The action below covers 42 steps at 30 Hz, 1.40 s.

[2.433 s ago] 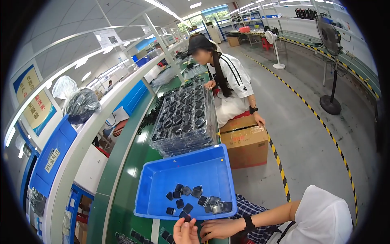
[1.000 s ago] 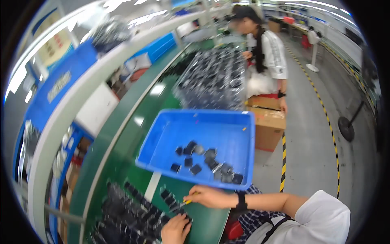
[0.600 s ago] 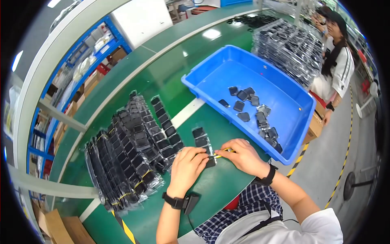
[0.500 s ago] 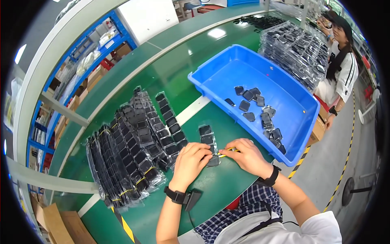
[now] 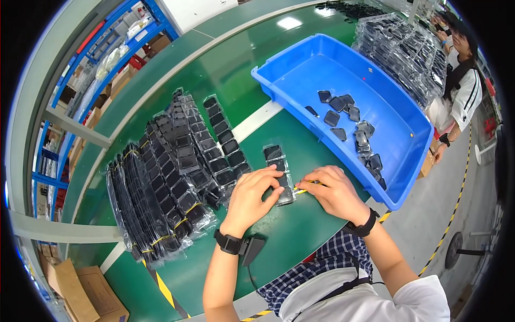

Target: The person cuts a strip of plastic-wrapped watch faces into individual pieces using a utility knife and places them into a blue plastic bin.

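Left grip (image 5: 249,196): fingertips rested on a short strip of black squares in clear film (image 5: 273,153); whether they pinched the film could not be told. The strip lay on the green tabletop (image 5: 292,231), just right of the left grip and running forward past its fingertips. Right grip (image 5: 338,193): closed on a slim yellow tool (image 5: 302,190), its tip at the strip's right edge. Left of the left grip — a bulky row of similar strips (image 5: 161,182), yellow bands around some. Ahead and to the right of the right grip — a blue bin (image 5: 300,70) with loose black squares (image 5: 331,118) scattered inside. Beyond the bin, farther from both grips, stood a stack of clear trays (image 5: 399,53).
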Each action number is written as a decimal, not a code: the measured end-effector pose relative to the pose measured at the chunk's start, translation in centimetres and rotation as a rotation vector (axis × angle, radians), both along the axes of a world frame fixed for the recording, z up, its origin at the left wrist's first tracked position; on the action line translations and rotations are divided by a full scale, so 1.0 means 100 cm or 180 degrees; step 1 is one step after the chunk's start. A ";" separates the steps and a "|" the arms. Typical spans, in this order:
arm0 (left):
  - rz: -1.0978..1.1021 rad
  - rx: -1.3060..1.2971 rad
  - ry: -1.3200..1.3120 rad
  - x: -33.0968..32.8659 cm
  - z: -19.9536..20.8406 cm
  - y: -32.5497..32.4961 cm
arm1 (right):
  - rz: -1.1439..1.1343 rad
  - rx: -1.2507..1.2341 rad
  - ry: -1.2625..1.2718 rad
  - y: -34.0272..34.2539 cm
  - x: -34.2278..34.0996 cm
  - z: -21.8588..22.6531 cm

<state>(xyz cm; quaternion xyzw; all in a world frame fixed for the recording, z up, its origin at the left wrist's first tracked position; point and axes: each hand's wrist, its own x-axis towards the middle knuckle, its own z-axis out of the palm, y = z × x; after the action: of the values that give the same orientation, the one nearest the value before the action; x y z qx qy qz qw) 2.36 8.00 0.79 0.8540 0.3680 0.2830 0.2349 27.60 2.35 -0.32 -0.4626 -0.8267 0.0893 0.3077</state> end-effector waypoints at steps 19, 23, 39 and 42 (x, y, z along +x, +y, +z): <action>0.0082 -0.0052 0.0089 0.000 0.000 0.000 | 0.0073 -0.0250 -0.0015 -0.010 0.004 0.002; 0.0088 -0.0154 0.0115 0.000 0.002 0.000 | 0.0143 -0.0189 -0.0059 -0.003 0.006 0.000; 0.0063 -0.0005 0.0141 0.000 0.001 -0.001 | 0.0251 -0.0312 -0.0045 -0.017 0.022 0.006; 0.0094 -0.0023 0.0110 0.000 0.000 0.000 | 0.0403 -0.0376 -0.0027 -0.024 0.029 0.007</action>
<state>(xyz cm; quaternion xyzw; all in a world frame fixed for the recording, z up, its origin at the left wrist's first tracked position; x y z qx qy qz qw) 2.37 7.98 0.82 0.8523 0.3857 0.2703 0.2275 30.46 -0.08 0.39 -0.4270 -0.8489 0.1552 0.2702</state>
